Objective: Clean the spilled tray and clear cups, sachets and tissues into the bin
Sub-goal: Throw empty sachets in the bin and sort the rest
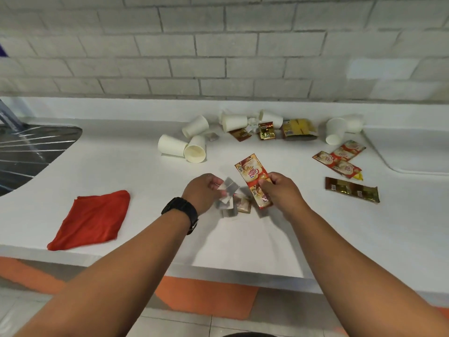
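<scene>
Now both hands pinch sachets, the right hand holding a creamer strip pointing eleven o'clock, the left hand gripping seemingly blurred grey packets, cups beyond at twelve.

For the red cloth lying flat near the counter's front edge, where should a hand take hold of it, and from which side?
Probably pinch the red cloth at its near-left corner, coming from the front with the left hand. It lies flat, so only edges and corners offer a pinch, and that corner sits right at the counter edge. That hand first has to drop its small packets.
</scene>
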### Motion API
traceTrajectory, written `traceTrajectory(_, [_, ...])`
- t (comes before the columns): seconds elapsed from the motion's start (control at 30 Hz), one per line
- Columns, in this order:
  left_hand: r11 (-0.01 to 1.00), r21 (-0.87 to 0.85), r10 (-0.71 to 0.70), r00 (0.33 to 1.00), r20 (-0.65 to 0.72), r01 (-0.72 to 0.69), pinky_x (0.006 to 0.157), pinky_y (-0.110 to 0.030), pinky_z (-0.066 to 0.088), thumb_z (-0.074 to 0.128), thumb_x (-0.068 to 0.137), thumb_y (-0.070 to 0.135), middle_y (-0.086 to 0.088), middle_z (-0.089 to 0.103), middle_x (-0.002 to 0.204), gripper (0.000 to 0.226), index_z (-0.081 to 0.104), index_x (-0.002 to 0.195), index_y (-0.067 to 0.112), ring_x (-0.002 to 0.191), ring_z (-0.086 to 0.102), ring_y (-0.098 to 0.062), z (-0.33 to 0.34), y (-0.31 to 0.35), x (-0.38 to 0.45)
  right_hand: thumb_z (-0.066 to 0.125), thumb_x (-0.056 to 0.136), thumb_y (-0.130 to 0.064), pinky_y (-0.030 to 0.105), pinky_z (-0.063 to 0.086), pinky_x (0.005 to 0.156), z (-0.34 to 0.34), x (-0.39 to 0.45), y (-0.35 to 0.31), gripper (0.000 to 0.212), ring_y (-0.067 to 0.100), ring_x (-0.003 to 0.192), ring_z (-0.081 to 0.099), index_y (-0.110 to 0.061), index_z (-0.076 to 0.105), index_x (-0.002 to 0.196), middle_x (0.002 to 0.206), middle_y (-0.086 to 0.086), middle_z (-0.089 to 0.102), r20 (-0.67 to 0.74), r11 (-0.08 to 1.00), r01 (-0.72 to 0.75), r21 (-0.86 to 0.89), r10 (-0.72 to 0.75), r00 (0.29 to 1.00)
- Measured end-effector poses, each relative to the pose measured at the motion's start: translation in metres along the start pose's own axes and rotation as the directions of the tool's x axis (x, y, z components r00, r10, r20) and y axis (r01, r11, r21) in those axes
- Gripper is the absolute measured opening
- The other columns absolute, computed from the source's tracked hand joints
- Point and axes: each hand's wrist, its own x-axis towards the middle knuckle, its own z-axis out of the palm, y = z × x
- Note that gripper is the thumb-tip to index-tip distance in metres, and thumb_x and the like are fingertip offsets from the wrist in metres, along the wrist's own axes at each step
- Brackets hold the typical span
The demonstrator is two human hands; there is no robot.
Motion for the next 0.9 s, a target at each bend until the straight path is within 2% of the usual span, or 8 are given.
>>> traceTrajectory(0.13, [0.998,-0.055,0.041,0.998,0.056,-0.038,0.075,-0.023,0.046,0.074,0.08,0.019,0.009,0.053,0.077,0.019,0.061,0.094,0.022,0.077,0.053,-0.01,0.033,0.024,0.002,0.058,0.093,-0.023,0.043,0.057,0.082,-0.038,-0.013,0.013,0.011,0.024,0.084,0.07,-0.022,0.066,0.085,0.089,0.003,0.073,-0.084,0.999,-0.027,0.039,0.03,0.996])
traceTrajectory(0.27, [0.992,-0.119,0.059,0.989,0.139,-0.042,0.062,-0.023,0.048,0.074,0.081,0.018,0.008,0.054,0.077,0.02,0.062,0.097,0.02,0.073,0.054,-0.01,0.074,0.055,0.002,0.059,0.092,-0.022,0.039,0.056,0.08,-0.082,-0.032,0.03,0.011,0.022,0.081,0.07,-0.022,0.066,0.084,0.085,0.0,0.073,-0.181,0.996,-0.053,0.069,0.065,0.981])
traceTrajectory(0.43, [0.985,-0.092,0.164,0.956,0.243,-0.145,0.064,-0.016,0.043,0.073,0.081,0.017,0.009,0.054,0.076,0.019,0.062,0.097,0.018,0.074,0.053,-0.008,0.14,0.1,-0.012,0.058,0.093,-0.022,0.036,0.055,0.081,-0.151,-0.07,0.059,0.009,0.021,0.087,0.07,-0.025,0.067,0.09,0.091,0.0,0.073,-0.307,0.992,-0.08,0.093,0.105,0.946])
traceTrajectory(0.63, [0.976,-0.097,0.215,0.908,0.359,-0.193,0.073,-0.022,0.047,0.072,0.083,0.019,0.008,0.057,0.081,0.016,0.061,0.094,0.024,0.083,0.058,-0.012,0.231,0.159,-0.057,0.057,0.094,-0.028,0.039,0.054,0.08,-0.245,-0.133,0.096,0.019,0.023,0.087,0.069,-0.015,0.067,0.104,0.096,0.004,0.072,-0.414,0.986,-0.157,0.053,0.165,0.895])
traceTrajectory(0.8, [0.972,-0.106,0.237,0.878,0.416,-0.212,0.08,-0.026,0.048,0.07,0.085,0.018,0.007,0.057,0.082,0.016,0.06,0.095,0.023,0.087,0.059,-0.015,0.303,0.2,-0.105,0.057,0.094,-0.028,0.034,0.05,0.074,-0.316,-0.187,0.123,0.015,0.027,0.088,0.068,-0.016,0.066,0.096,0.094,0.006,0.072,-0.473,0.983,-0.178,0.054,0.182,0.862])
traceTrajectory(0.9, [0.967,-0.095,0.255,0.866,0.431,-0.238,0.078,-0.025,0.046,0.068,0.086,0.018,0.008,0.058,0.084,0.015,0.059,0.096,0.024,0.086,0.058,-0.015,0.339,0.22,-0.132,0.058,0.093,-0.028,0.038,0.051,0.073,-0.352,-0.214,0.137,0.017,0.03,0.088,0.069,-0.014,0.067,0.096,0.093,0.009,0.072,-0.497,0.981,-0.184,0.059,0.188,0.847])
